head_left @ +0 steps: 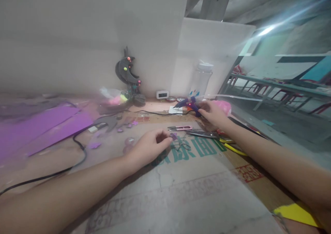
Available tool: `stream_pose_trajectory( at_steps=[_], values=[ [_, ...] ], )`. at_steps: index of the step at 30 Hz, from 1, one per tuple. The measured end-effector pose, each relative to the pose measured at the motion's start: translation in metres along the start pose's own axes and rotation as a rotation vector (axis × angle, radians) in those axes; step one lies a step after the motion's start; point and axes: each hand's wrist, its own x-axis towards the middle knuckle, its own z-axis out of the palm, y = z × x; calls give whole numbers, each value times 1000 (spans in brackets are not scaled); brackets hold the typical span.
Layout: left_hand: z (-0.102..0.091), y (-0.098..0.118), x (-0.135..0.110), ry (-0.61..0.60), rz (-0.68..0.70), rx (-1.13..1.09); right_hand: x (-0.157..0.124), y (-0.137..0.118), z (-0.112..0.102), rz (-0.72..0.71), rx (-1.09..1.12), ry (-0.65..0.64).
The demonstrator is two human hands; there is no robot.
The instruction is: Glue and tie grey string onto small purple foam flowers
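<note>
My left hand (pixel 151 146) is above the middle of the work surface, thumb and fingers pinched on a small purple piece (pixel 174 136). A thin dark looped strand (pixel 184 146) shows just beside the piece; whether the two are joined I cannot tell. At the back right, my right hand (pixel 213 114) is closed on the dark blue glue gun (pixel 191 104), whose red light is lit. Its nozzle points left, and a long clear glue stick (pixel 232 97) sticks out behind it to the right. Pink thread snips (pixel 180 128) lie between the hands.
Purple sheets (pixel 51 127) and a black cable (pixel 51 173) lie left. Yellow-handled scissors (pixel 234 149) rest under my right forearm. A clear bottle (pixel 201 79), small white digital clock (pixel 162 95) and dark crescent ornament (pixel 126 70) stand at the back. Small purple flowers (pixel 94 145) are scattered about.
</note>
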Motion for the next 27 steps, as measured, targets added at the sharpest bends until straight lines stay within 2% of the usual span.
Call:
stream_pose_trajectory(
  at_steps=[4,8,15,22,27],
  values=[
    [0,3,-1,10,-12,20,8,4,8,-11,-25,-79],
    [0,6,-2,1,-13,15,23,-3,10,9,-59,-152],
    [0,-2,2,7,-9,-70,41,-21,15,160,-109,-187],
    [0,-7,4,2,-18,-112,17,-45,-10,215,-21,-202],
    [0,-8,6,59,4,-84,-21,-56,-21,148,365,-148]
  ],
)
